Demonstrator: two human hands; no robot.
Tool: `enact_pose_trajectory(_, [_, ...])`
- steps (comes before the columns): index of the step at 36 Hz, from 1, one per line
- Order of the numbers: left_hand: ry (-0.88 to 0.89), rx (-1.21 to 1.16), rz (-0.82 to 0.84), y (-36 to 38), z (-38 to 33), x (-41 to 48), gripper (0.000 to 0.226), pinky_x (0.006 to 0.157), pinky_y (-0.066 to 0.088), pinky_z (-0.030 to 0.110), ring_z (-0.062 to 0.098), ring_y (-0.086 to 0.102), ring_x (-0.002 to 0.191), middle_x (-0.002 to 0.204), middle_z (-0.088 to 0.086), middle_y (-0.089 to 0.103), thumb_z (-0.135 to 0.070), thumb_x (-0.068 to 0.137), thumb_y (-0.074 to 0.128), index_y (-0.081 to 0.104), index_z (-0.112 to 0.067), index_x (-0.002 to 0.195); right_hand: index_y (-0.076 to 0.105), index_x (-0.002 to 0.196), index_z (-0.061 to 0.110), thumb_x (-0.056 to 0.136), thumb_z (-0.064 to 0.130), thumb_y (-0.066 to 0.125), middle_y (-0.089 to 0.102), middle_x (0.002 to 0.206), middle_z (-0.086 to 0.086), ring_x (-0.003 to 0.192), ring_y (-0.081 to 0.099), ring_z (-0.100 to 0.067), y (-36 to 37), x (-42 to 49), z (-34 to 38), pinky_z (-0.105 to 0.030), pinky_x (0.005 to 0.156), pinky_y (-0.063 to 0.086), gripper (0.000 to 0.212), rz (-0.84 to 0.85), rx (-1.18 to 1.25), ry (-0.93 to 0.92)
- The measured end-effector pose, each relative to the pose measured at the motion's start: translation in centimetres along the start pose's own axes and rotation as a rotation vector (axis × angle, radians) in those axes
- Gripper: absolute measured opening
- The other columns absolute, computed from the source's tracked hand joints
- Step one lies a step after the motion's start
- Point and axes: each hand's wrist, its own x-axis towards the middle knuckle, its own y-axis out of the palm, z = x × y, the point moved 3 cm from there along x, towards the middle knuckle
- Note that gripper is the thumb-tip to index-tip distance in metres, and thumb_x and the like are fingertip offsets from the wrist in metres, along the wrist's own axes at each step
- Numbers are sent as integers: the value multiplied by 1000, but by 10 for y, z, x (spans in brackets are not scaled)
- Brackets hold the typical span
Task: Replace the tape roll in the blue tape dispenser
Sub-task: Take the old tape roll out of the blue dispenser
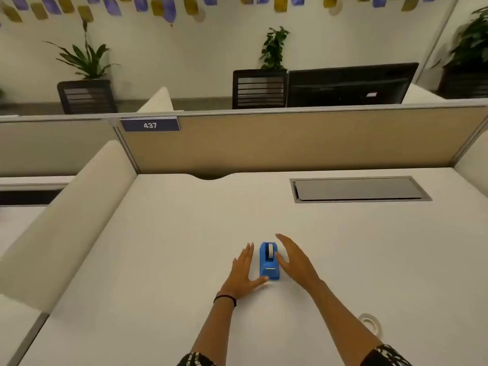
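Observation:
The blue tape dispenser stands on the white desk, with a roll of tape seated in its top. My left hand lies flat on the desk just left of it, fingers spread, the thumb touching the dispenser's near corner. My right hand hovers open just right of the dispenser, fingers straight, holding nothing. A loose clear tape roll lies on the desk near my right forearm, partly hidden by it.
A grey cable hatch is set into the desk at the back right. A tan divider panel closes the far edge, a white padded divider the left side. Plants and a monitor stand beyond.

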Motion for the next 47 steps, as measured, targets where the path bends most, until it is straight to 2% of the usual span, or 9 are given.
enact_pose_trajectory(6, [-52,61,101,-6,-22,17,108,113,-7,60,24,-3,148,160,-2,-8,-51,79,66,-14,-24,147,31,138,14,93,19,49,35,146,-7,133,36,-23,5,10,15,-31,111,27,48,189,-50,40])
enact_pose_trajectory(10, [-98,41,189,-13,-23,24,111,113,-8,61,29,-4,147,160,-1,1,-47,78,69,-17,-30,146,34,136,10,93,13,49,40,143,-11,129,40,-25,5,18,20,-34,110,31,45,202,-106,44])
enact_pose_trajectory(15, [-129,49,257,-19,-23,27,107,114,-6,61,28,-5,147,160,0,2,-44,78,70,-12,-34,146,36,134,6,91,11,52,43,140,-13,127,42,-27,6,27,21,-34,107,32,46,215,-208,30])
enact_pose_trajectory(25, [-144,89,251,-17,-20,32,106,116,2,62,29,4,147,158,3,16,-43,74,75,0,-34,148,58,113,4,83,1,57,64,111,-19,98,60,-34,7,41,30,-39,87,50,30,180,-307,49])
enact_pose_trajectory(32, [-165,104,249,-16,-21,32,107,116,5,62,30,5,147,159,4,16,-43,73,76,0,-33,148,59,113,5,83,1,58,66,109,-18,94,62,-32,8,41,31,-36,83,50,30,156,-311,57])
enact_pose_trajectory(36, [-187,120,253,-18,-22,32,110,116,15,60,33,15,145,156,9,23,-42,71,78,0,-34,148,52,118,6,87,9,57,62,118,-16,103,60,-31,9,37,29,-34,93,48,31,129,-275,84])
enact_pose_trajectory(42, [-201,143,256,-19,-24,34,111,115,19,59,34,19,144,155,12,24,-42,69,79,1,-33,148,45,120,5,89,15,56,59,122,-14,106,57,-29,9,33,30,-32,95,44,35,116,-272,108])
enact_pose_trajectory(45, [-199,146,254,-19,-24,34,111,115,19,59,34,19,144,155,11,26,-41,69,79,1,-32,148,45,116,5,88,16,58,61,116,-16,100,60,-29,8,32,32,-31,89,47,33,106,-275,91])
enact_pose_trajectory(47, [-196,146,253,-19,-24,34,111,115,20,59,34,21,143,154,10,27,-41,69,79,2,-32,148,45,111,5,87,14,58,63,107,-19,90,62,-29,7,32,33,-28,79,49,30,94,-276,71])
